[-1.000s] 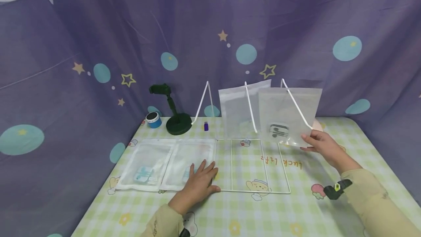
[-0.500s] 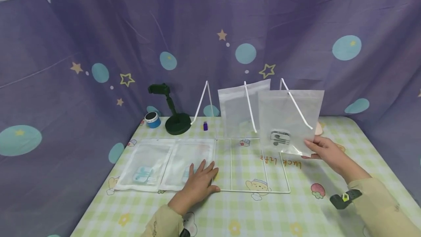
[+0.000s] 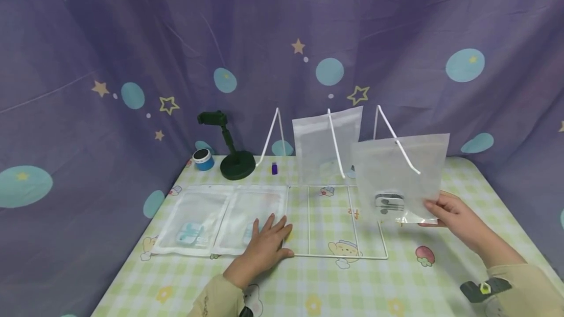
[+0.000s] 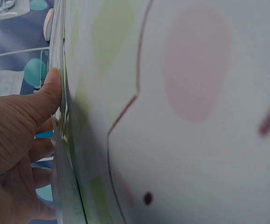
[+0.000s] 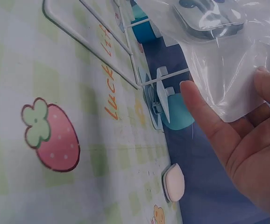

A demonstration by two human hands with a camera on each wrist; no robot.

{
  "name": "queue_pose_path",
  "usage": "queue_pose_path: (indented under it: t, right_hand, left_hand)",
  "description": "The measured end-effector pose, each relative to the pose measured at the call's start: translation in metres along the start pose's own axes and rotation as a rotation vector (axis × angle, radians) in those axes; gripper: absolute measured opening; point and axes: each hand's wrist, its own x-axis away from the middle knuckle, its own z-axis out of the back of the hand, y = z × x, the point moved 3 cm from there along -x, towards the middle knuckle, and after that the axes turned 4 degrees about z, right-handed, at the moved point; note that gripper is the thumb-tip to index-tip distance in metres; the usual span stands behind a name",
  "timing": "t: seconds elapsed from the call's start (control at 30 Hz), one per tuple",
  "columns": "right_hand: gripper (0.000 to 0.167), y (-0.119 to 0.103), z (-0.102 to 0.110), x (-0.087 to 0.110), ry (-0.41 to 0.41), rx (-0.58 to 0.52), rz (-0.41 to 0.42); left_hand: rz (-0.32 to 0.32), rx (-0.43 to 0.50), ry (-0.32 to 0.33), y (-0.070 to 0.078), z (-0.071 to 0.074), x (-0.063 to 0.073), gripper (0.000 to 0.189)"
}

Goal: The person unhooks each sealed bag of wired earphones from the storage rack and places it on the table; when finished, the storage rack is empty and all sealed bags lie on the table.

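Observation:
My right hand point(image 3: 462, 221) pinches the lower right corner of a frosted zip bag point(image 3: 405, 170) between thumb and fingers. Earphones in a clear case point(image 3: 389, 203) show through it. The bag's top hole is on the right prong point(image 3: 409, 159) of a white wire rack, and the bag tilts slightly. On the table my left hand point(image 3: 264, 243) lies with fingers spread, over the edge of a flat zip bag point(image 3: 264, 199) and by the rack's base point(image 3: 330, 256). In the left wrist view, the left hand's thumb point(image 4: 51, 88) is extended.
A second bag point(image 3: 313, 141) hangs on the rack's middle prong; the left prong point(image 3: 268, 136) carries none. Another flat bag point(image 3: 194, 209) with a light blue item lies at left. Behind stand a dark green phone stand point(image 3: 238, 164), a blue round container point(image 3: 203, 159) and a small purple item point(image 3: 274, 168).
My right hand has drawn the earphone bag toward me, down and to the right, sliding its hole along the prong toward the tip. The left hand stays in place.

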Motion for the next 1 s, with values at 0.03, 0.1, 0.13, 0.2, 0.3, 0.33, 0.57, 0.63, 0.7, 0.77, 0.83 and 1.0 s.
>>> queue_pose_path:
  t: [0.03, 0.1, 0.13, 0.2, 0.3, 0.33, 0.57, 0.63, 0.7, 0.77, 0.83, 1.0]
  right_hand:
    - [0.028, 0.000, 0.000, 0.003, -0.001, -0.015, 0.014]
    - [0.028, -0.002, 0.000, 0.009, 0.009, -0.021, 0.017]
    - [0.028, -0.003, -0.001, 0.011, 0.016, -0.017, 0.018]
    - [0.028, -0.004, -0.001, 0.016, 0.030, -0.013, 0.022]
    - [0.029, -0.007, 0.000, 0.023, 0.049, 0.024, 0.045]
    - [0.030, -0.008, 0.000, 0.025, 0.055, 0.041, 0.050]
    - [0.032, -0.014, 0.001, 0.040, 0.073, 0.118, 0.068]
    - [0.035, -0.016, 0.001, 0.043, 0.075, 0.113, 0.096]
    - [0.038, -0.018, 0.000, 0.045, 0.076, 0.084, 0.138]
    - [0.041, -0.022, 0.000, 0.046, 0.074, 0.017, 0.183]
    - [0.040, -0.027, 0.002, 0.047, 0.079, -0.025, 0.209]
    - [0.035, -0.037, 0.013, 0.052, 0.191, 0.127, 0.149]
  left_hand:
    - [-0.001, -0.001, -0.001, 0.000, 0.000, 0.000, 0.073]
    - [-0.001, -0.001, -0.002, 0.000, 0.000, 0.000, 0.073]
    - [0.000, -0.002, -0.002, 0.001, 0.000, 0.000, 0.073]
    - [0.000, 0.002, 0.000, 0.001, 0.000, 0.001, 0.073]
    - [0.004, 0.009, 0.003, 0.000, 0.000, 0.002, 0.073]
    - [0.003, 0.010, 0.005, 0.000, 0.000, 0.002, 0.073]
    - [0.009, 0.018, -0.001, -0.002, -0.001, 0.004, 0.075]
    - [0.012, 0.020, -0.004, -0.002, -0.001, 0.003, 0.075]
    - [0.015, 0.021, -0.004, -0.002, -0.001, 0.003, 0.075]
    - [0.018, 0.022, -0.004, -0.002, 0.000, 0.003, 0.075]
    - [0.019, 0.024, -0.004, -0.002, 0.000, 0.003, 0.075]
    - [0.017, 0.026, 0.000, -0.002, -0.001, 0.003, 0.075]
